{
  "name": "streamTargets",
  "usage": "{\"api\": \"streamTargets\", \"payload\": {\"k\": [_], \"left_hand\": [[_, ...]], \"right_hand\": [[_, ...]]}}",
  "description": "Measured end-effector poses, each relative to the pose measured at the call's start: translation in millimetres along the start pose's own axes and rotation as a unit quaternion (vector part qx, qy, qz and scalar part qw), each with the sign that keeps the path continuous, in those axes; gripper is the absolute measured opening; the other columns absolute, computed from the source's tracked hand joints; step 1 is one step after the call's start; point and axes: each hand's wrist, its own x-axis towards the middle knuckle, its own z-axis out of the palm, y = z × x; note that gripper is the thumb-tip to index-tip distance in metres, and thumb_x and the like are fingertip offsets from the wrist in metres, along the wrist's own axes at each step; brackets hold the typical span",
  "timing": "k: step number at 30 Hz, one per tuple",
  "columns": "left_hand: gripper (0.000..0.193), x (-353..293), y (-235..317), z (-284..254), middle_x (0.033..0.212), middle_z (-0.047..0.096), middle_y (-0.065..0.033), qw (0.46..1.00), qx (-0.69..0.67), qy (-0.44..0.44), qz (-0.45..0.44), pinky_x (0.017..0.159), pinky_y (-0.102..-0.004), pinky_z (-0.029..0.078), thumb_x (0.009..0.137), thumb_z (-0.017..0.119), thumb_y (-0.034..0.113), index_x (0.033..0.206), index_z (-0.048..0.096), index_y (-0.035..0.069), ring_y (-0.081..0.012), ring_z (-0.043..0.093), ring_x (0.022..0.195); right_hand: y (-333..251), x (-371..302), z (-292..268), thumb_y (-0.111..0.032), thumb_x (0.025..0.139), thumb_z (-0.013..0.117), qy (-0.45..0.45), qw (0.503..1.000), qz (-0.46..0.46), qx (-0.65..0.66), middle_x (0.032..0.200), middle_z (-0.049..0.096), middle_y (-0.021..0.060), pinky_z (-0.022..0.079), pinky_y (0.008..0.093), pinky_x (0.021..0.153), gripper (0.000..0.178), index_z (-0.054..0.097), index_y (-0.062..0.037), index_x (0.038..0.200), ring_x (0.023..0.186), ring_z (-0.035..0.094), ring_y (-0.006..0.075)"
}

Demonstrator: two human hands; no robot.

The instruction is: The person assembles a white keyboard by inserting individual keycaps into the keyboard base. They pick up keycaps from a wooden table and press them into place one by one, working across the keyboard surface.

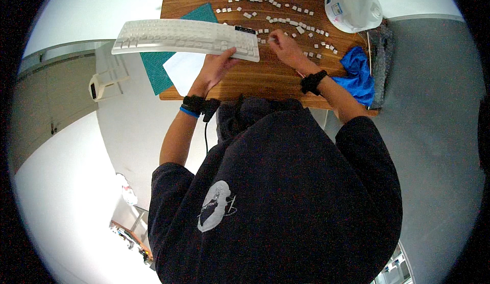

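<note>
A: Spotted the white computer keyboard (173, 36) yet?

B: Yep, found it from the upper left to upper centre of the frame, held at a slight slant, partly covering the green cutting mat (153, 75) and a white sheet of paper (181, 72). Noticed a dark strip (245, 29) near its top right corner too.

A: Held how, exactly?

B: Saw it gripped near its right end by the left hand (214, 70), with the thumb on top at the lower edge. Couldn't make out the fingers underneath.

A: And the right hand (289, 54)?

B: Saw it just right of the keyboard, over the wooden tabletop (245, 82), with fingers curled and tips drawn together among loose white keycaps (300, 30). Couldn't tell if pinching one or nothing.

A: Anything else?

B: Saw keycaps strewn in wavy rows across the upper centre, plus a round white container (352, 8) upper right and a crumpled blue cloth (357, 72) below it.
</note>
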Motion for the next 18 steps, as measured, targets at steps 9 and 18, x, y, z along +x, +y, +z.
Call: {"api": "streamTargets", "payload": {"k": [9, 18], "left_hand": [[0.039, -1, -1, -6, 0.13, 0.054, -0.0165, 0.996, 0.082, -0.033, 0.02, 0.099, -0.0392, 0.055, 0.096, 0.059, 0.005, 0.132, 0.044, -0.001, -0.0287, 0.058, 0.118], [0.042, -9, 5, 2, 0.128, 0.059, -0.012, 0.998, 0.055, -0.04, -0.019, 0.092, -0.0347, 0.055, 0.097, 0.062, 0.013, 0.134, 0.046, 0.003, -0.0238, 0.06, 0.114]], "right_hand": [[192, -82, -60, -0.028, 0.097, 0.061, 0.216, 0.953, 0.131, -0.17, 0.101, 0.067, 0.0155, 0.053, 0.0407, 0.077, 0.033, 0.064, -0.0032, 0.119, 0.09, 0.065, 0.0292], [236, -117, -64, -0.022, 0.097, 0.062, 0.25, 0.946, 0.2, -0.061, 0.098, 0.066, 0.0161, 0.052, 0.0449, 0.073, 0.024, 0.063, -0.0017, 0.109, 0.084, 0.064, 0.0305]]}}
